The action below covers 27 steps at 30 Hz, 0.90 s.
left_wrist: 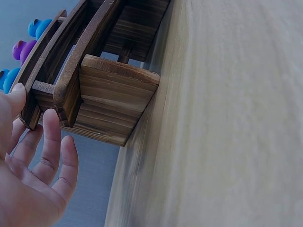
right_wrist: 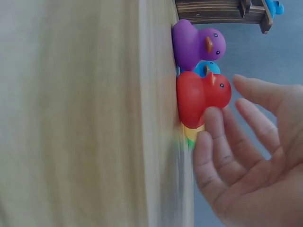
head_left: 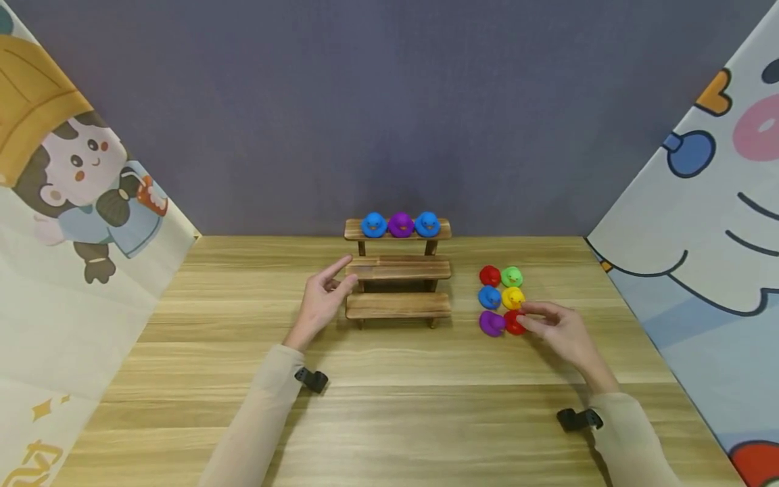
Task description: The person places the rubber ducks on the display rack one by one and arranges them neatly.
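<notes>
- Left sleeve (head_left: 249, 419): pale fabric; forearm angled forward and rightward over the wood-grained surface (head_left: 389, 419).
- Left grip (head_left: 320, 299): thumb and fingers parted, nothing held; located at the left end of the shelf (head_left: 398, 306); contact cannot be determined.
- Shelf: three tiers, brown grained wood; top tier carries smooth, rounded ducks (head_left: 401, 225) coloured blue, purple, blue.
- Left duck column (head_left: 489, 297), back to front: red, blue, purple.
- Right duck column (head_left: 513, 297): green, yellow, then front red duck (head_left: 514, 327), upright on surface.
- Right grip (head_left: 560, 335): thumb and fingers spread about front red duck's head; hold unconfirmed.
- Right sleeve (head_left: 633, 433): forearm angled forward, leftward.
</notes>
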Motion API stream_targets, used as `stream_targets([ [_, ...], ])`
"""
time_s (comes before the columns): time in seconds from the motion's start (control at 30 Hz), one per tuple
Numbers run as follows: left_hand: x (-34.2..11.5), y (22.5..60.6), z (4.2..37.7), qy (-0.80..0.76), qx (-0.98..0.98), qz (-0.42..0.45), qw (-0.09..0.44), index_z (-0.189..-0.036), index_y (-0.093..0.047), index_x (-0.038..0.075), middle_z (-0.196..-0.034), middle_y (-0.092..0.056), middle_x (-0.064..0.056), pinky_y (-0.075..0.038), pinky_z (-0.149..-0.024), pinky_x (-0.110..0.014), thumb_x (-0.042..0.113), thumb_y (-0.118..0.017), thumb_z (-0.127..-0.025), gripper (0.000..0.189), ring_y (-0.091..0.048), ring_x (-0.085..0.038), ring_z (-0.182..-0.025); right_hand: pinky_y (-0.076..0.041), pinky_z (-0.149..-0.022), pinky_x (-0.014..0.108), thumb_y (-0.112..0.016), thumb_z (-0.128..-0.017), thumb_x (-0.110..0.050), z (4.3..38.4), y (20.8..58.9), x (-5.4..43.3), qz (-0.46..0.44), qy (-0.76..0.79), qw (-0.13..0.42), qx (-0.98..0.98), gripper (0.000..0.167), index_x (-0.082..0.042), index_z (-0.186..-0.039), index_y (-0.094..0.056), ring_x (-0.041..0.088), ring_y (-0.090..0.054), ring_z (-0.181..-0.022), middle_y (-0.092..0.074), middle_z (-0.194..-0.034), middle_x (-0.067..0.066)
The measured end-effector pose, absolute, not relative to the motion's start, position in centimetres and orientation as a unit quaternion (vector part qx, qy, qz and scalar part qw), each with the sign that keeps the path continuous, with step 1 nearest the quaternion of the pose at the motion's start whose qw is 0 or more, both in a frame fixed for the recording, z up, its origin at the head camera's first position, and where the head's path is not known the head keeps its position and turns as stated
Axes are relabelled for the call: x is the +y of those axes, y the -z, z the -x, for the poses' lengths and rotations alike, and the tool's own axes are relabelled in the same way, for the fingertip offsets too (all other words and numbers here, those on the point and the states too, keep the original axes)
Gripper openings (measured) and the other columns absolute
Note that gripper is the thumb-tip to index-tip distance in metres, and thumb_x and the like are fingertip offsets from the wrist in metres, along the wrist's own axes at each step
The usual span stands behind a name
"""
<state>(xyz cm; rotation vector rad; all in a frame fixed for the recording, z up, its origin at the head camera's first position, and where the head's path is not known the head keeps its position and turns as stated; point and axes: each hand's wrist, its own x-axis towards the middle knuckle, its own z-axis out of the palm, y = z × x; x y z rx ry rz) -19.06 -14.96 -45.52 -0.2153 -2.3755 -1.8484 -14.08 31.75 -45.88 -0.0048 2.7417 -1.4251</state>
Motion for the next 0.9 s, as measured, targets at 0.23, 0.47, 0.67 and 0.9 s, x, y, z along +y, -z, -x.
stream_targets([
  [0.23, -14.98, 45.49, 19.24, 0.609, -0.789, 0.068, 0.051, -0.155, -0.056, 0.007, -0.105, -0.074, -0.036, -0.04, -0.053, -0.02, 0.015, -0.068, -0.106, 0.05, -0.069, -0.036, -0.08, -0.06, -0.076, 0.023, -0.077, -0.1, -0.038, 14.1, 46.47, 32.14, -0.002, 0.454, 0.046, 0.89, 0.056, 0.0, -0.14, -0.066, -0.006, -0.069, -0.092, -0.068, -0.14, 0.026],
  [0.47, -15.04, 45.63, 18.98, 0.617, -0.781, 0.076, 0.064, -0.155, -0.057, 0.013, -0.105, -0.076, -0.032, -0.041, -0.052, -0.021, 0.019, -0.07, -0.106, 0.052, -0.068, -0.028, -0.077, -0.06, -0.076, 0.024, -0.078, -0.099, -0.04, 14.1, 46.68, 32.35, -0.002, 0.448, 0.055, 0.892, 0.059, 0.0, -0.141, -0.066, -0.002, -0.07, -0.092, -0.068, -0.14, 0.025],
  [0.67, -15.07, 45.85, 19.03, 0.619, -0.778, 0.084, 0.072, -0.153, -0.06, 0.016, -0.105, -0.077, -0.029, -0.042, -0.053, -0.022, 0.023, -0.072, -0.104, 0.05, -0.068, -0.019, -0.075, -0.059, -0.079, 0.02, -0.078, -0.099, -0.039, 13.96, 46.74, 32.45, -0.003, 0.449, 0.053, 0.892, 0.059, 0.0, -0.141, -0.066, -0.009, -0.067, -0.094, -0.067, -0.142, 0.026],
  [0.9, -15.04, 45.68, 19.01, 0.615, -0.78, 0.087, 0.075, -0.151, -0.062, 0.018, -0.102, -0.078, -0.028, -0.044, -0.053, -0.022, 0.027, -0.073, -0.104, 0.049, -0.068, -0.014, -0.074, -0.058, -0.078, 0.02, -0.079, -0.098, -0.041, 14.0, 46.67, 32.42, -0.004, 0.444, 0.048, 0.895, 0.058, 0.0, -0.138, -0.069, -0.01, -0.067, -0.093, -0.069, -0.139, 0.026],
])
